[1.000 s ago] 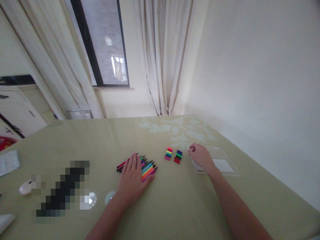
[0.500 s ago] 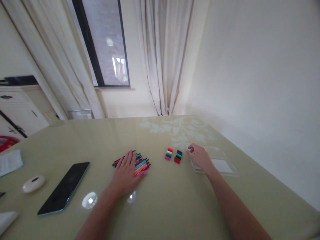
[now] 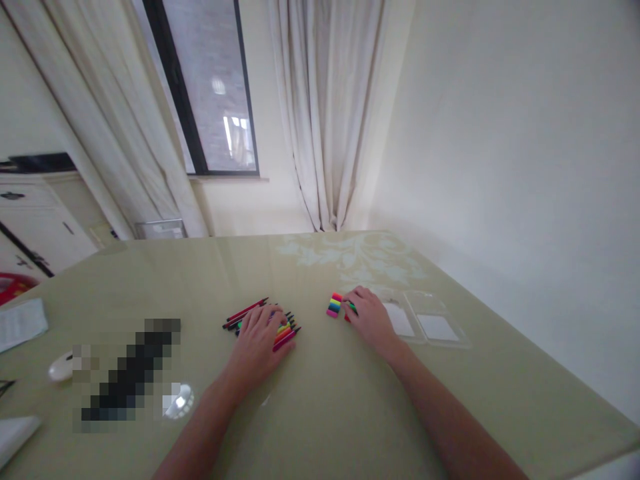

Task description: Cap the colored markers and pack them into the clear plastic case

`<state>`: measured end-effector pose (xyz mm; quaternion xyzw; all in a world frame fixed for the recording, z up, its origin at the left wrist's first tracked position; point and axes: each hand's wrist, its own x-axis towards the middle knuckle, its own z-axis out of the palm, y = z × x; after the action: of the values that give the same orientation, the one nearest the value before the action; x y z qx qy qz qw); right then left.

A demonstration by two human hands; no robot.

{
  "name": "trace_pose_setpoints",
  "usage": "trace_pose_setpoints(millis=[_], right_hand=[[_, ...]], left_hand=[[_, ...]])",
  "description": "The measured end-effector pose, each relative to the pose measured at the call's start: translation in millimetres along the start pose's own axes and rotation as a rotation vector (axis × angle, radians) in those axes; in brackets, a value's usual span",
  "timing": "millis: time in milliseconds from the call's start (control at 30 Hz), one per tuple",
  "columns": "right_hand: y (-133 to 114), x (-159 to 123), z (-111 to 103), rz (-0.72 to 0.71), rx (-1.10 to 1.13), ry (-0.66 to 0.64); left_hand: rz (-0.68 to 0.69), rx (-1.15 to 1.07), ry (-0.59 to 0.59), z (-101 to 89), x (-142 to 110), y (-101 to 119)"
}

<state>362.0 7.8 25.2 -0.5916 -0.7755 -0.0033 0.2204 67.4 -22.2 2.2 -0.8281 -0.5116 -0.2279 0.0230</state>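
Observation:
My left hand [image 3: 257, 343] lies flat, fingers spread, on a bunch of coloured marker pens [image 3: 246, 311] on the green table [image 3: 320, 400]. Pen tips stick out to the left and right of the palm. My right hand [image 3: 369, 315] rests over a small stack of coloured pen caps, most of which it hides; whether it grips them I cannot tell. A second stack of caps [image 3: 334, 305] lies just left of its fingers, touching or nearly touching them. An open clear plastic case [image 3: 434, 327] lies to the right of that hand.
A dark phone, blurred out [image 3: 127, 377], lies at the left, with a white oval object [image 3: 60, 367] beside it and papers [image 3: 20, 321] at the table's left edge. A wall runs along the right; curtains and a window stand behind the table.
My right hand has left the plastic case and moved left onto the cap stacks, uncovering the case's left half. My left hand slid the pens slightly left.

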Motion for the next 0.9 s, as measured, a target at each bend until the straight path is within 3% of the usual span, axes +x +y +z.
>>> trace_pose_setpoints(millis=[300, 567, 900], right_hand=[[28.3, 2.4, -1.7, 0.132, -0.052, 0.017], [12.3, 3.6, 20.9, -0.046, -0.1, -0.078], [1.6, 3.3, 16.6, 0.114, -0.093, 0.005]], left_hand=[[-0.029, -0.013, -0.077, -3.9, 0.2, -0.1], [0.039, -0.052, -0.078, 5.8, -0.4, 21.1], [0.081, -0.052, -0.092, 5.8, -0.2, 25.3]])
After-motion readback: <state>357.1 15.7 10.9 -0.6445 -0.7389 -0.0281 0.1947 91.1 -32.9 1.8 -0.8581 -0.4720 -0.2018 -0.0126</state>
